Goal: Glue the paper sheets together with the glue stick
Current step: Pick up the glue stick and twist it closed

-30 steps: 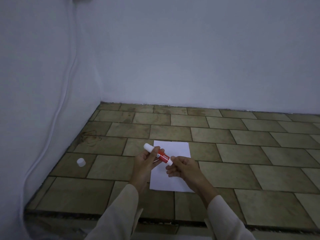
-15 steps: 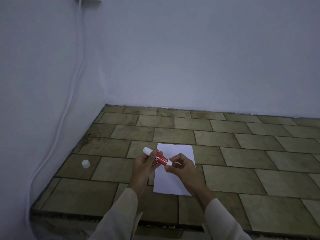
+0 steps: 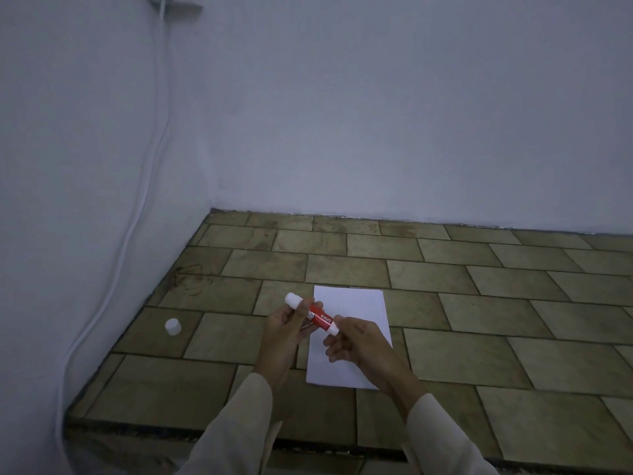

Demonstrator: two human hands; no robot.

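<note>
Held a red glue stick (image 3: 317, 315) slantwise above the tiled surface (image 3: 513, 320), between both hands and clear of the tiles. Wrapped the left hand (image 3: 284, 325) round the upper part of the barrel, grip closed on it with thumb and fingers curled about, just below the rounded white end that pointed up and to the left. Pinched the lower white end with the right hand (image 3: 358, 341), grip narrow, thumb and forefinger on the tip and the other fingers curled underneath. Wore pale long sleeves (image 3: 236, 426) on both arms, reaching in from the bottom edge of view. Saw a white sheet of paper (image 3: 356, 303) lying flat on the tiles beneath and beyond the hands, long side running away from the body, its middle partly hidden by the right hand and wrist. Could not tell whether one sheet lay there or several stacked. Saw a small white cap (image 3: 172, 326) standing on the tiles well to the left of the hands, apart from both paper and stick. Noted a white cable (image 3: 137, 214) running down the left wall (image 3: 68, 166) from a fitting at the top of view, then curving along the wall's foot beside the tiles, near the corner where the two pale walls met
</note>
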